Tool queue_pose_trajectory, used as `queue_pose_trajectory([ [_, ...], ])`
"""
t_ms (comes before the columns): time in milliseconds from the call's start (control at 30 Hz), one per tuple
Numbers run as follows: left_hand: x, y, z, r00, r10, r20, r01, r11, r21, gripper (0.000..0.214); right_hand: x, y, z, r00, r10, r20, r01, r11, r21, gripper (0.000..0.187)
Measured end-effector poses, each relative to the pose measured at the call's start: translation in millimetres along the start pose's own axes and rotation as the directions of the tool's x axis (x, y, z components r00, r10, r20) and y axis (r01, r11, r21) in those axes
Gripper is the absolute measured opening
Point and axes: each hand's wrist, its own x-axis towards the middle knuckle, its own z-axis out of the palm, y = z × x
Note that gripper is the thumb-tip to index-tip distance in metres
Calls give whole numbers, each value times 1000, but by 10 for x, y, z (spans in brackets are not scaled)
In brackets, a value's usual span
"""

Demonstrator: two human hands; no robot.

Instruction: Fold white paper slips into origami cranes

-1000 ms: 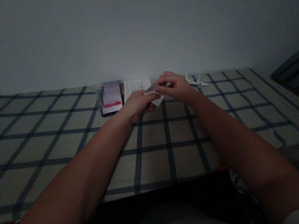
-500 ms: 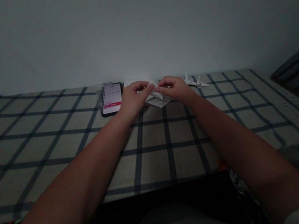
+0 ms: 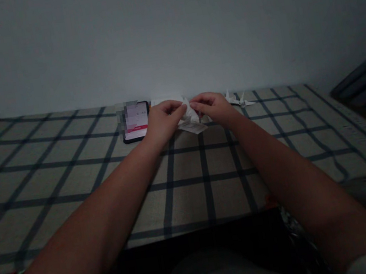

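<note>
Both my hands meet at the far middle of a checked cloth [image 3: 188, 168]. My left hand [image 3: 163, 120] and my right hand [image 3: 211, 108] each pinch a small folded piece of white paper [image 3: 191, 121] held between them, just above the cloth. The fingers of both hands are closed on the paper's upper edges. Part of the paper is hidden behind my fingers.
A phone [image 3: 134, 120] with a lit screen lies left of my hands. Two small folded paper cranes [image 3: 237, 99] stand to the right near the wall. A white sheet [image 3: 167, 102] lies behind my hands. A dark object [image 3: 365, 80] sits at far right.
My left hand has risen from under the paper to pinch its top beside my right hand. The paper has been turned and folded between the fingers.
</note>
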Motion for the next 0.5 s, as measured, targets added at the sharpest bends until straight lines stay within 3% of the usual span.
queue_pose_trajectory([
  [233,-20,27,28,997,-74,3,74,995,-62,19,9,36,-15,1000,23,-15,-23,1000,-15,34],
  [500,-19,26,40,1000,-28,-1,28,996,-90,20,-18,6,8,1000,22,11,-22,999,30,34],
])
